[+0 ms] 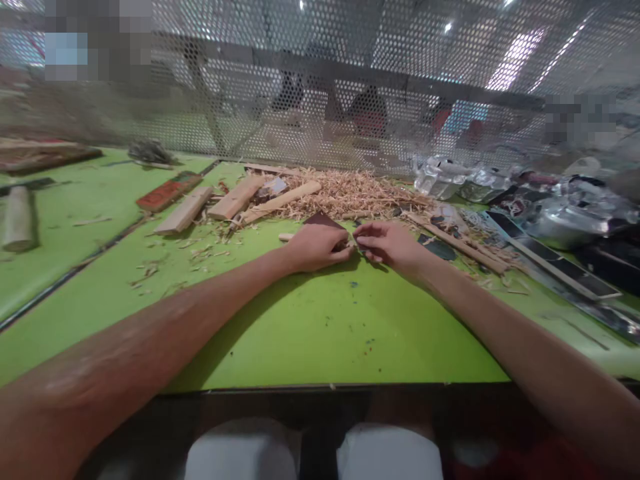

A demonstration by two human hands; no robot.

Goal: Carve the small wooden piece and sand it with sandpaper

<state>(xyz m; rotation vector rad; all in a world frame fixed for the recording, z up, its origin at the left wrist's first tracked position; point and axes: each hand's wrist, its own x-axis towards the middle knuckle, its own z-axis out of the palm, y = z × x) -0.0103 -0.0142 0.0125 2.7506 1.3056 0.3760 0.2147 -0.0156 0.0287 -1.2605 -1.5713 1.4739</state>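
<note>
Left hand [319, 247]: Mine, palm down over the green tabletop [300, 333], its fingers curled; whether they grip anything, I cannot tell from my feed.
Right hand [395, 247]: Just beside the left, thumb and fingers drawn together at the tips; I cannot make out whether something is pinched there.
Brown sheet [321, 218]: One dark corner shows directly behind my left knuckles, to the left of my right hand; the rest is hidden.
Pale stick [285, 237]: An end juts out on the left side of my left hand, well apart from the right.
Wood shavings [360, 190]: Heaped beyond both hands, before a perforated screen [320, 87].
Wooden block [185, 210]: Lies left of the heap.
Wooden strip [457, 241]: Slants across the table, right of my right hand.
</note>
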